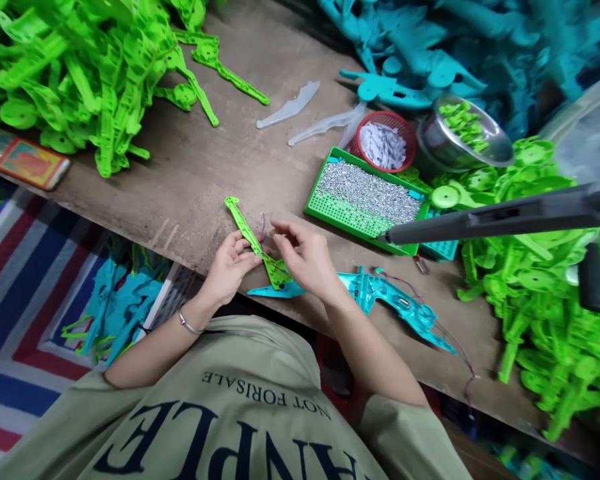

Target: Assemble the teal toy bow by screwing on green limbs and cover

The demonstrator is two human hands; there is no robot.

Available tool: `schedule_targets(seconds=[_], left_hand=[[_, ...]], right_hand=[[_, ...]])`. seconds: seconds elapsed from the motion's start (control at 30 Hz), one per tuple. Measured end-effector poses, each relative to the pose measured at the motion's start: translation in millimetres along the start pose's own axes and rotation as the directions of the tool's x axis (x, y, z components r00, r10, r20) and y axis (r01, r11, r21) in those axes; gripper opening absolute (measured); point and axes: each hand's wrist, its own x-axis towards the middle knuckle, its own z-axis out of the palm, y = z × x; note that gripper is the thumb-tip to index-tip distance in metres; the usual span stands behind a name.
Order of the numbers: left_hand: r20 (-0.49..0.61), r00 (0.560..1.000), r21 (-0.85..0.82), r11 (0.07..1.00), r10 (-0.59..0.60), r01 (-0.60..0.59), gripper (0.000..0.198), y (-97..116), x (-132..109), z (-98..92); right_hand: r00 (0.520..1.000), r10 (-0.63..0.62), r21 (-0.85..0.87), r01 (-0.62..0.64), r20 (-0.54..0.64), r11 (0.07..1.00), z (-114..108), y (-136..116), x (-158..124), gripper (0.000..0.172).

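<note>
At the near edge of the table [180, 200], a green plastic part [245, 229] is grasped between the thumb and fingers of the left hand [231, 267]. The right hand [304, 257] is held at its lower end, fingers curled; whether the thin wire [263, 232] is pinched cannot be told. Beside it, a teal part [364, 293] is laid along that edge.

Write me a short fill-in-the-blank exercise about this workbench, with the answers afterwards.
1. The left hand holds a plastic part coloured ____.
2. The small white pieces lie in a round basket coloured ____.
3. The person's bracelet circles the ____ wrist.

Answers: green; red; left.
</note>
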Motion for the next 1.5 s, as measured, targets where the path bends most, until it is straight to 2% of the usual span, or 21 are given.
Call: schedule_targets(seconds=[0.1,0.2,0.3,0.43,0.57,0.77,0.97,1.1,1.3,1.5], left_hand=[[-0.019,1.000,-0.044,0.999,-0.017,0.016,0.056,3.2,0.8,1.8],[-0.041,0.999,-0.081,0.997,-0.004,0.001,0.045,4.6,4.2,2.5],[-0.066,0.997,-0.109,0.993,0.041,-0.048,0.041,4.5,9.6,2.2],[-0.085,0.995,-0.114,0.992,0.049,-0.059,0.039,4.5,16.1,0.7],[-0.076,0.996,-0.116,0.992,0.036,-0.045,0.041,4.7,19.1,-0.7],[-0.032,0.999,-0.095,0.995,0.038,-0.041,0.055,4.4,20.8,-0.2],[-0.001,0.997,-0.115,0.991,0.074,-0.074,0.055,2.8,22.7,1.2],[0.007,0.997,-0.116,0.990,0.076,-0.075,0.051,3.0,20.9,0.5],[0.034,0.998,-0.123,0.991,0.054,-0.049,0.049,4.4,17.8,-1.1],[0.017,0.998,-0.133,0.990,0.055,-0.053,0.051,4.5,17.6,1.1]], right_hand=[[0.984,0.121,0.289,-0.155,0.132,0.945,1.3,0.3,26.2,0.034],[0.953,0.202,0.409,-0.280,0.225,0.869,5.7,-3.2,46.2,0.041],[0.953,0.205,0.362,-0.275,0.221,0.891,8.3,-7.8,57.8,0.042],[0.976,0.125,0.111,-0.146,0.179,0.983,10.1,-12.3,63.0,0.033],[0.985,0.063,-0.018,-0.061,0.161,0.998,9.3,-13.3,63.2,0.025],[0.987,0.044,-0.034,-0.039,0.156,0.999,5.7,-13.8,61.1,0.026],[0.969,-0.031,-0.008,0.034,0.244,0.999,6.9,-19.8,61.9,0.029],[0.952,-0.032,0.017,0.028,0.305,0.999,4.5,-20.8,65.4,0.028],[0.963,-0.014,0.112,-0.017,0.270,0.994,0.6,-18.5,64.1,0.025],[0.958,-0.014,0.093,-0.014,0.285,0.996,4.4,-15.3,62.4,0.028]])
